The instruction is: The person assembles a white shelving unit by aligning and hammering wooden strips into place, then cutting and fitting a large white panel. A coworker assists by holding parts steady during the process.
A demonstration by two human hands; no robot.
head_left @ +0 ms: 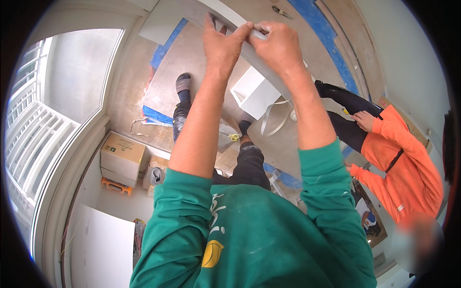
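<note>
A long, narrow white board (231, 14) slants across the upper middle in front of me, held up above the floor. My left hand (222, 47) is wrapped round its edge, thumb stretched toward my right hand and fingers partly behind the board. Close beside it, my right hand (278, 47) is closed, pinching a thin white strip (259, 34) at the board's edge. The fingertips of the two hands almost meet. Below the board a pale loose band (265, 126) hangs in a curl. Beneath that stands a small open white box (259, 98).
At right, a co-worker in an orange top (401, 163) bends close by. My left side has a window (77, 72), a cardboard box (120, 153), an orange tool (116, 186) and a white panel (103, 242). Blue sheeting (326, 38) edges the floor covering; a small tool (282, 12) lies ahead.
</note>
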